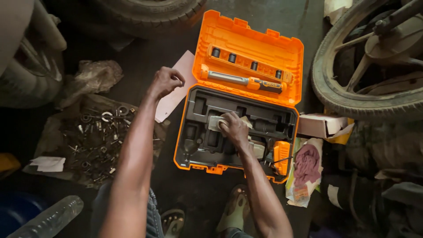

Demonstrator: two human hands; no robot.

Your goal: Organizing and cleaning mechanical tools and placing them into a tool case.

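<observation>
Right hand on grey pad — orange case.

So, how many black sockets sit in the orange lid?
4, in one row across the lid: sockets at far left, mid-left, mid-right and far right. None seems hidden.

Dim overall, light falling from above onto the centre; the open orange tool case is the brightest patch, its lid ribs sharply lit and free of harsh glare; both forearms carry a soft sheen. Corners sink into deep shadow, the tyre at the top nearly black; the plastic bottle at lower left is soft and blurred; the wheel bends slightly at the right edge.
</observation>
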